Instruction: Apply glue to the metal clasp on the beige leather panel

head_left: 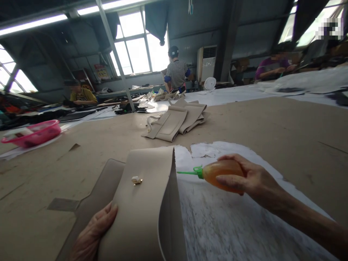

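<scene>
In the head view a beige leather bag panel (141, 214) curves up in front of me, with a small gold turn-lock clasp (136, 181) on its face. My left hand (95, 232) grips its left side, thumb on top and fingers hidden behind. A flap with a narrow strap tab (63, 204) spreads out to the left beneath it. My right hand (244, 175) is wrapped round a squeeze bottle (221, 173) of amber liquid, probably glue. The bottle's thin green nozzle points left, its tip close beside the panel's right edge; whether they touch I cannot tell.
White smeared paper (212, 221) lies under the bottle. Farther back is a stack of beige bag pieces (174, 123). A pink basin (43, 134) stands at the left. Beyond the brown-covered table (272, 134), several people work, one in a striped shirt (176, 74). A metal pole (115, 54) rises behind.
</scene>
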`<act>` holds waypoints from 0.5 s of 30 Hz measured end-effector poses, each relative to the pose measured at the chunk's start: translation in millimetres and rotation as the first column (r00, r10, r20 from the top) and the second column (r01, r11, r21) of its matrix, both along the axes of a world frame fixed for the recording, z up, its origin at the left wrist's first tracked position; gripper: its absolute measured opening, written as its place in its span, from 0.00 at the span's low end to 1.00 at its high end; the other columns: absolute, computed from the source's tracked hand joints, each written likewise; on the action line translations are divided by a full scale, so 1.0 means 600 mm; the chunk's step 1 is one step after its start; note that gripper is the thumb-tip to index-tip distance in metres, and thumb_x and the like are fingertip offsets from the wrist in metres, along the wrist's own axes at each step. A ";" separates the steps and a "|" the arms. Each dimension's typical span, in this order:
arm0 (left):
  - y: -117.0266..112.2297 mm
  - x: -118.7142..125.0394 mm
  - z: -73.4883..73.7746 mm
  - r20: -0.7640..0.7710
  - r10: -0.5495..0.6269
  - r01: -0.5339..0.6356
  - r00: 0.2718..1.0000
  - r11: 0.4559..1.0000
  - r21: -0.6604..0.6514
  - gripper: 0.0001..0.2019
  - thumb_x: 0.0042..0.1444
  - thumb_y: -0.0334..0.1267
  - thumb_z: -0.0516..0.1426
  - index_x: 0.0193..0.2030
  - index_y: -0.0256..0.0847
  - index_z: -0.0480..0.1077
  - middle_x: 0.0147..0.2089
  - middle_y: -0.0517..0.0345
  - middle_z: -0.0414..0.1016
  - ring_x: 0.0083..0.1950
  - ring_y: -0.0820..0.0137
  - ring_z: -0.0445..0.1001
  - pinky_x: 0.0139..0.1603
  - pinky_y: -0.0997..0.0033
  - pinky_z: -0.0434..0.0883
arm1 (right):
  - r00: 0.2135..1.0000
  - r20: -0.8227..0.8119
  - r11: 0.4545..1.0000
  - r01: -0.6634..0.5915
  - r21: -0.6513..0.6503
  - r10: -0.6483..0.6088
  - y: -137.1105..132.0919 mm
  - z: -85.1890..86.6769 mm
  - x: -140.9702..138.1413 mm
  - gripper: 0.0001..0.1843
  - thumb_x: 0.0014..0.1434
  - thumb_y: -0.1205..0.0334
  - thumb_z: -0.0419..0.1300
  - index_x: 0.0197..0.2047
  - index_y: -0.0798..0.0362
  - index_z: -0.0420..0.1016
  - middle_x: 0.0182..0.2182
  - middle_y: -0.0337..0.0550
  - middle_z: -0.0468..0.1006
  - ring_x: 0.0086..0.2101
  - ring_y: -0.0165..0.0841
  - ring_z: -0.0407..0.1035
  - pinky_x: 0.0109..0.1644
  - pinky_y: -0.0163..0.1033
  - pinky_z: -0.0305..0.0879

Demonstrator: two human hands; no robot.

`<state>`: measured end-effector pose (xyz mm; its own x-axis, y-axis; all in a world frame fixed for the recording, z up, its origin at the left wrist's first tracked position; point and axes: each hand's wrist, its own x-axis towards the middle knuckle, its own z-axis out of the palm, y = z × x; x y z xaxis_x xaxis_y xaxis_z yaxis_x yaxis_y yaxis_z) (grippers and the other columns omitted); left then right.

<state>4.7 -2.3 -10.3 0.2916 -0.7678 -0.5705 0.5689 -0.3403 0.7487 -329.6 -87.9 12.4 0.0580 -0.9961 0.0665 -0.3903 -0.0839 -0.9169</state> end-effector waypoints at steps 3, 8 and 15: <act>-0.004 0.013 -0.008 -0.023 -0.030 0.030 0.999 0.999 0.026 0.38 0.37 0.38 0.71 0.58 0.39 0.67 0.47 0.40 0.75 0.45 0.44 0.75 0.38 0.55 0.77 | 0.998 -0.058 0.989 -0.040 -0.139 0.032 -0.007 -0.008 -0.003 0.34 0.43 0.43 0.69 0.48 0.52 0.67 0.40 0.46 0.75 0.35 0.38 0.72 0.36 0.40 0.72; -0.004 0.007 -0.003 0.000 -0.008 0.008 1.000 0.998 0.055 0.37 0.34 0.38 0.72 0.55 0.38 0.69 0.48 0.40 0.75 0.47 0.43 0.74 0.36 0.58 0.78 | 0.990 -0.137 0.948 -0.081 -0.309 0.040 -0.013 -0.014 -0.005 0.29 0.44 0.46 0.69 0.47 0.49 0.69 0.41 0.44 0.74 0.35 0.38 0.72 0.37 0.42 0.71; 0.002 -0.024 0.017 0.059 0.038 -0.040 0.997 0.999 0.033 0.32 0.41 0.38 0.68 0.56 0.36 0.68 0.43 0.41 0.77 0.42 0.46 0.77 0.33 0.61 0.77 | 0.987 -0.157 0.916 -0.102 -0.387 0.043 -0.025 -0.019 -0.001 0.27 0.45 0.45 0.69 0.45 0.51 0.70 0.42 0.45 0.73 0.36 0.39 0.72 0.37 0.42 0.71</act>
